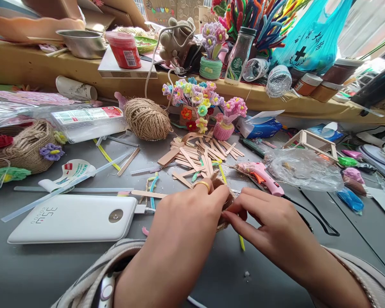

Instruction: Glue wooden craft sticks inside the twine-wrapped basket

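Observation:
My left hand (186, 222), with a ring on one finger, is wrapped round a small brown twine-covered piece (228, 200). The fingers hide much of it, so its full shape cannot be made out. From the right, my right hand (266, 224) pinches the near edge of this piece between thumb and fingertips. Just beyond the hands lies a heap of wooden craft sticks (192, 157). A pink glue gun (269, 179) rests to the right of them. Behind the sticks sits a ball of jute twine (147, 119).
A white power bank (73, 220) with a plugged-in cable lies left of my hands. Clear glue sticks (67, 186) cross behind it. Crumpled clear plastic (304, 169) is at the right. Yarn flowers (195, 100) stand at the back, below a shelf edge (128, 85).

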Demonstrator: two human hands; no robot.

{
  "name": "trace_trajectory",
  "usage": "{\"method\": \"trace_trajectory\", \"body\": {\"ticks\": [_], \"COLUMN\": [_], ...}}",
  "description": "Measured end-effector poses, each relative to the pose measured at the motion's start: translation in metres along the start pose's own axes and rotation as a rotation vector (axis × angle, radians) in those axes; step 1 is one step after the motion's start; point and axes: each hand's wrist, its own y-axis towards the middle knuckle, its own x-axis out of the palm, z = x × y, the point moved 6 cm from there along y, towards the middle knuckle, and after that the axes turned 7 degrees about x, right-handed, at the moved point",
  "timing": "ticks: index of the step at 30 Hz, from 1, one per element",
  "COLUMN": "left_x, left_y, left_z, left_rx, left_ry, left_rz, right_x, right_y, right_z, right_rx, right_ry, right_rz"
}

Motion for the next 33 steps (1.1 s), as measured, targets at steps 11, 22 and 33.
{"method": "trace_trajectory", "body": {"ticks": [11,22,33], "left_x": [-0.003,-0.015,-0.017], "left_y": [0.002,0.005,0.002], "left_z": [-0.003,0.003,-0.001], "left_rx": [0.083,0.345,0.498], "left_ry": [0.023,-0.027,-0.149], "left_rz": [0.031,0.068,0.165], "right_x": [0.002,0.003,0.004], "right_y": [-0.004,-0.008,-0.007], "right_z": [0.001,0.006,0.008], "right_rx": [-0.005,-0.022,-0.071], "right_ry": [0.012,-0.009,0.023], "right_rz": [0.048,0.095,0.108]}}
